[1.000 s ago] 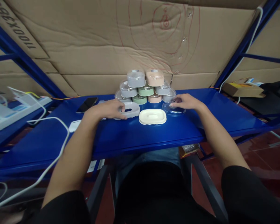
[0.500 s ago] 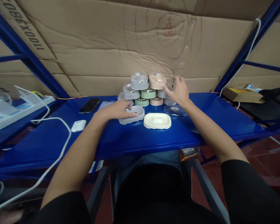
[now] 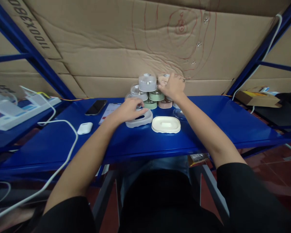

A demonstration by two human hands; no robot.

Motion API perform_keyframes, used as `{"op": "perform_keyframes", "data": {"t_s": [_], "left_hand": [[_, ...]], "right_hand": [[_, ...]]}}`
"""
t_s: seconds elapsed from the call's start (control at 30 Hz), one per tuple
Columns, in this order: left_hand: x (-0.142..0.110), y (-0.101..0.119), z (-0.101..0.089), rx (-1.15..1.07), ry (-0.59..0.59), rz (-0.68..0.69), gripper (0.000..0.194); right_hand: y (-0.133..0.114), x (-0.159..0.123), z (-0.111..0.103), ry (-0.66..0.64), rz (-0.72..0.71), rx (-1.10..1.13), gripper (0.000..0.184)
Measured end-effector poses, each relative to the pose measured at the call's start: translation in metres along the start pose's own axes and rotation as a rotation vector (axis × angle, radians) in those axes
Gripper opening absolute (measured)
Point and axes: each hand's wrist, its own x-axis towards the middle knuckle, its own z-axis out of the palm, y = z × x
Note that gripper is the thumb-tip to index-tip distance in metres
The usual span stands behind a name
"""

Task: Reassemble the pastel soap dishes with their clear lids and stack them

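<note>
Peach lid [image 3: 163,77] on top of the stacked tubs [image 3: 153,94]: that's where your right hand [image 3: 172,87] has gone, leaving the clear dish [image 3: 178,114] it was resting by a second ago. Your fingers are spread and curled down over that lid, but whether they actually have hold of it, I can't tell. Your left hand [image 3: 130,110] has moved in too and is now half open over the back of the grey soap dish [image 3: 139,120], fingertips at its rim, with no clear hold on it.

Just right of that dish sits the cream soap dish [image 3: 166,124], with neither hand on it, and the clear dish lies beside your right forearm [image 3: 203,131], partly hidden. Everything stands on the blue steel shelf [image 3: 244,123]. Further left lie a phone [image 3: 95,107], a white earbud case [image 3: 84,128] and a white cable [image 3: 63,121], with cardboard [image 3: 111,42] behind it all.
</note>
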Motion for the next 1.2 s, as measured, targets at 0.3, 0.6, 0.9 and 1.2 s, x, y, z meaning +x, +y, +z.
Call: {"op": "perform_keyframes", "data": {"t_s": [0.3, 0.6, 0.9, 1.2], "left_hand": [[-0.005, -0.011, 0.002, 0.067, -0.263, -0.186, 0.098], [-0.006, -0.006, -0.005, 0.043, -0.252, -0.211, 0.095], [-0.004, 0.067, 0.037, -0.163, -0.073, 0.087, 0.097], [0.002, 0.068, 0.062, -0.171, -0.24, 0.107, 0.091]], "right_hand": [[0.066, -0.046, -0.04, 0.093, -0.106, 0.005, 0.079], [0.171, -0.054, -0.049, -0.758, -0.324, 0.286, 0.092], [0.163, -0.055, -0.041, -0.849, -0.369, 0.21, 0.096], [0.155, -0.058, -0.049, -0.885, -0.313, 0.202, 0.086]]}}
